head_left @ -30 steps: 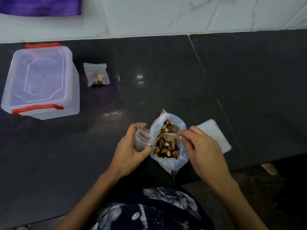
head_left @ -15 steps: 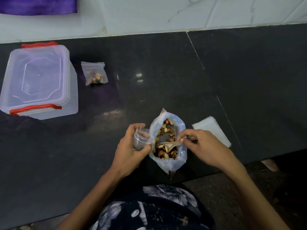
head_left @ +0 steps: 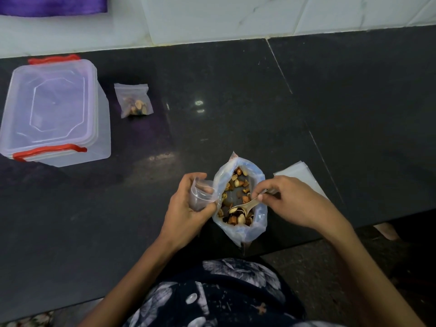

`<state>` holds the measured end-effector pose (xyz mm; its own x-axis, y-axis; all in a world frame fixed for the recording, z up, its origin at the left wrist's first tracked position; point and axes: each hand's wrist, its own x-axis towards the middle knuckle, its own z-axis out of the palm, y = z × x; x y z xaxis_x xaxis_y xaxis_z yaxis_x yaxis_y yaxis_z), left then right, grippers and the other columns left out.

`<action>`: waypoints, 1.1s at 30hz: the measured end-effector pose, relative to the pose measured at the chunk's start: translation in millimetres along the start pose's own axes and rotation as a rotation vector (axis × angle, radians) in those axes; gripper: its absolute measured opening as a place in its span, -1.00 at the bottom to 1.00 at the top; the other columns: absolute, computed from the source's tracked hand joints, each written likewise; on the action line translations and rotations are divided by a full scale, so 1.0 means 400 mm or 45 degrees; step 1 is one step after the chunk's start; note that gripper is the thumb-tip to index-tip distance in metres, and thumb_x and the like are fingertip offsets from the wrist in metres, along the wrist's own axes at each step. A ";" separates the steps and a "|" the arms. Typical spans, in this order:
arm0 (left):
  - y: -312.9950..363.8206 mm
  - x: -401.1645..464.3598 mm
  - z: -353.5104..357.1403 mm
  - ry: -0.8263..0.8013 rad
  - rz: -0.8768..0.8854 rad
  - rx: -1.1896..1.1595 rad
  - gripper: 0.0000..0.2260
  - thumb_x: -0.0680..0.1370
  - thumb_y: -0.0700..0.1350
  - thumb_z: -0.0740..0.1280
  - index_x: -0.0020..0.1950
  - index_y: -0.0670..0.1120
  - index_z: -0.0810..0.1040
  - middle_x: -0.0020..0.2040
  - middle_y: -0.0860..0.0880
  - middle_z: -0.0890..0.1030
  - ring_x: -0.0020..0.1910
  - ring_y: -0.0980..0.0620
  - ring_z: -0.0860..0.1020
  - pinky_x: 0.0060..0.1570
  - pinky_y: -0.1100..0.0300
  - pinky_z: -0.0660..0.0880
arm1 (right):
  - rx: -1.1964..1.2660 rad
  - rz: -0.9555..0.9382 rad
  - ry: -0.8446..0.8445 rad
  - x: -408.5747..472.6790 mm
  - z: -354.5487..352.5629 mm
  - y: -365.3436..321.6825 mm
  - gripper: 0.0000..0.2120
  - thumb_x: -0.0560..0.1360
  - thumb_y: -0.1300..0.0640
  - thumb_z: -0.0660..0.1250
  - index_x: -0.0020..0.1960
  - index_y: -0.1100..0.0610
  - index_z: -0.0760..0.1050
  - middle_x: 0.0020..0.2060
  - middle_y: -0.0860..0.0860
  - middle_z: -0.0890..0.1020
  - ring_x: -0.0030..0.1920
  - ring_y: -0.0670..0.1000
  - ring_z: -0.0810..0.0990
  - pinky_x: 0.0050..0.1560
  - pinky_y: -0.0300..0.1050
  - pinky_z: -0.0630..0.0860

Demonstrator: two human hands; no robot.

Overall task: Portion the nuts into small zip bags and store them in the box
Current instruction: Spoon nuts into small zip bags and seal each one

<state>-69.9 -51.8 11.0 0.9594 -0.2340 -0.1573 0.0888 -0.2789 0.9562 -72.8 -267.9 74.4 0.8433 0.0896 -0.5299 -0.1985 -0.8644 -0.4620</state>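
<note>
A large clear bag of mixed nuts (head_left: pixel 238 228) stands open at the counter's near edge. My left hand (head_left: pixel 188 213) holds an empty small zip bag (head_left: pixel 200 194) open, right against the big bag's left side. My right hand (head_left: pixel 292 201) grips a small pale spoon (head_left: pixel 245 207) whose bowl is dug into the nuts at the near end of the bag. A filled, sealed small zip bag (head_left: pixel 134 101) lies at the back left. The clear plastic box (head_left: pixel 54 112), with red handles and its lid on, stands at far left.
A flat stack of empty zip bags (head_left: pixel 299 174) lies just right of my right hand. The dark stone counter (head_left: pixel 236 102) meets a white tiled wall at the back. Its near edge runs under the big bag, with floor to the right below.
The spoon has gone from the bag's middle down into the nuts at its near end. My right hand has drawn back to the right. My left hand still holds the small bag.
</note>
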 end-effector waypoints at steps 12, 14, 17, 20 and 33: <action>0.021 -0.005 -0.006 0.089 0.037 -0.062 -0.51 0.34 -0.19 0.55 0.17 -0.01 0.42 -0.06 0.14 0.60 -0.11 0.13 0.62 -0.16 0.30 0.56 | 0.533 0.218 0.165 0.009 -0.015 0.027 -0.83 0.55 0.13 0.27 -0.15 -0.04 0.59 -0.28 -0.16 0.54 -0.32 -0.25 0.51 -0.40 -0.41 0.30; 0.025 -0.004 -0.010 0.115 0.062 -0.059 -0.50 0.32 -0.20 0.57 0.15 0.00 0.43 -0.04 0.13 0.59 -0.11 0.13 0.61 -0.15 0.27 0.57 | 0.549 0.201 0.207 0.000 -0.028 0.032 -0.85 0.55 0.14 0.26 -0.09 0.01 0.60 -0.38 -0.14 0.48 -0.51 -0.36 0.46 -0.55 -0.47 0.30; 0.030 -0.002 -0.014 0.160 0.160 0.017 -0.50 0.29 -0.15 0.59 0.13 0.01 0.46 -0.02 0.11 0.59 -0.07 0.15 0.60 -0.11 0.35 0.53 | 0.504 0.182 0.223 -0.007 -0.033 0.038 -0.84 0.55 0.13 0.26 -0.11 -0.02 0.60 -0.29 -0.12 0.53 -0.39 -0.30 0.51 -0.47 -0.45 0.31; 0.037 0.002 -0.017 0.170 0.242 0.070 -0.50 0.25 -0.08 0.59 0.11 0.02 0.48 0.01 0.09 0.59 -0.01 0.20 0.57 -0.06 0.46 0.45 | 0.486 0.200 0.238 -0.009 -0.026 0.049 -0.82 0.55 0.11 0.27 -0.16 -0.09 0.58 -0.13 -0.11 0.58 -0.19 -0.15 0.49 -0.28 -0.31 0.30; 0.032 0.017 -0.030 -0.004 0.137 0.112 -0.48 0.33 -0.21 0.56 0.18 0.05 0.43 0.02 0.25 0.58 -0.08 0.23 0.61 -0.13 0.36 0.53 | -0.131 0.089 0.790 -0.048 0.022 -0.033 -0.81 0.59 0.08 0.16 0.02 0.03 0.55 -0.18 -0.10 0.40 -0.30 -0.14 0.40 -0.35 -0.34 0.33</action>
<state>-59.1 -45.8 25.0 0.9613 -0.2699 -0.0561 -0.0383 -0.3324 0.9424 -90.8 -253.8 84.5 0.9689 -0.2456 -0.0314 -0.2406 -0.9036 -0.3544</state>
